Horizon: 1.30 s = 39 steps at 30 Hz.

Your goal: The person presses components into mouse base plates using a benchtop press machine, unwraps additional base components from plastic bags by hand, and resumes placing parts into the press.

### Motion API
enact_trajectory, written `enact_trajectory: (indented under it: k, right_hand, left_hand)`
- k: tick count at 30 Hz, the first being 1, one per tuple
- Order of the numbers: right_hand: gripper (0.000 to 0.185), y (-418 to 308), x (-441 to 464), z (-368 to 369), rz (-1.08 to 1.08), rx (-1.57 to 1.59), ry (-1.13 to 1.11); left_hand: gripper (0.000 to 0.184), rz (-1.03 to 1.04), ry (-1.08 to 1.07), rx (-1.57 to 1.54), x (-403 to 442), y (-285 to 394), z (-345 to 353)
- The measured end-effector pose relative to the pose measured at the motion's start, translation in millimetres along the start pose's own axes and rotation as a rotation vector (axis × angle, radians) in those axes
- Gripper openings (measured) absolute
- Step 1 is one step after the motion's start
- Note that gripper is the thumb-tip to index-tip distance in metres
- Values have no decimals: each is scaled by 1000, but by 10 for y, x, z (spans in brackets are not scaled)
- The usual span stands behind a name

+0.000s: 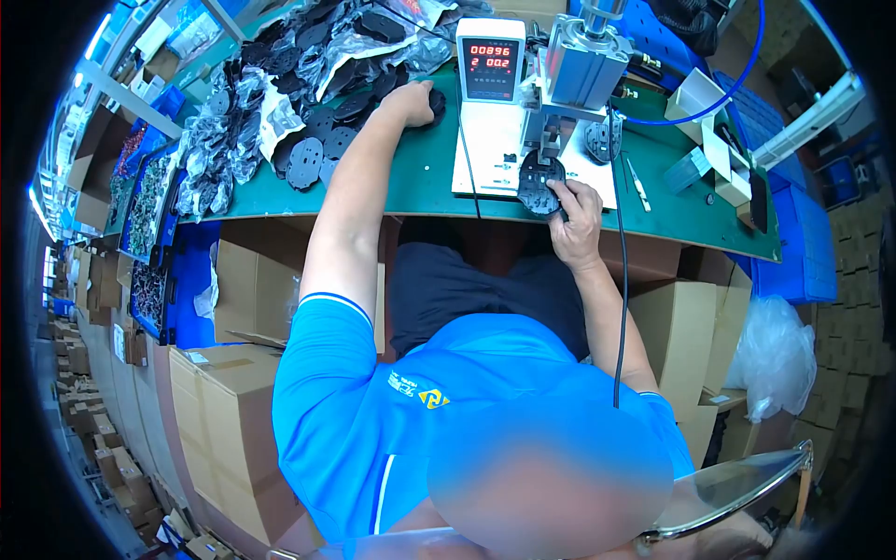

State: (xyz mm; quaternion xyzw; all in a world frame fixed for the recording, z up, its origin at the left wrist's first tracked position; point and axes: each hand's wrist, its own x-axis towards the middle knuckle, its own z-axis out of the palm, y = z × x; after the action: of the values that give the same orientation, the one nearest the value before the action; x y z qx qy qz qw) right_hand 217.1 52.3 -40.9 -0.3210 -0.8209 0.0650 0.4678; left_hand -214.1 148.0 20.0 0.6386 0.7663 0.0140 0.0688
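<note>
My right hand grips the near edge of a black oval plate with holes, thumb and fingers closed on it. The plate lies under the head of a small press, on its white base. My left hand is stretched out to the left of the press, fingers curled round a black plate; part of that plate is hidden by the hand. Beside my left forearm lie several more black oval plates on the green bench top.
A counter box with red digits stands left of the press. Black plates and crumpled plastic bags pile up at the left. Another black part sits right of the press. A white pen-like tool and small open boxes lie farther right.
</note>
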Motion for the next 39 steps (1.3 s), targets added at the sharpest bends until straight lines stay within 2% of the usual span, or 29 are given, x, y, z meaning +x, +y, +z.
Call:
enact_trajectory:
  k: [5,9,13,14,16,17,19,21,23,26,27,29,33,35,39]
  right_hand:
    - [56,-7,-3,-13,12,12,5]
    - [57,-6,14,-7,14,19,3]
    - [58,0,9,15,14,24,15]
    - [58,6,2,21,13,25,16]
    - [58,10,2,28,18,26,15]
    - [58,10,-3,29,18,27,16]
    - [57,-12,0,21,35,20,12]
    - [57,3,4,20,17,24,17]
    - [57,-5,12,13,16,9,23]
    - [57,-15,18,6,13,10,17]
    - [57,-19,16,5,16,6,13]
    - [57,-24,25,14,15,24,27]
    - [57,-6,10,28,16,13,30]
    - [57,-9,9,28,21,19,29]
    - [57,2,12,23,13,13,27]
  left_hand:
    - [88,-3,128,1,-23,17,-32]
    - [90,-29,281,-122,-398,187,-348]
    - [68,-44,562,-278,-765,236,-420]
    - [68,-42,556,-278,-887,241,-390]
    - [56,-3,720,-530,-1155,261,-318]
    - [56,-3,709,-532,-1316,301,-259]
    - [43,-44,610,-885,-1667,447,-158]
    - [33,17,534,-1102,-1789,372,229]
    - [35,68,454,-1445,-1963,477,427]
    - [45,61,419,-1694,-2123,640,599]
    - [45,59,414,-1698,-2144,670,634]
    - [39,76,381,-1893,-2175,716,679]
    - [29,143,292,-1903,-2198,679,765]
    - [21,145,328,-1814,-2221,741,735]
    - [20,180,436,-1741,-2183,853,736]
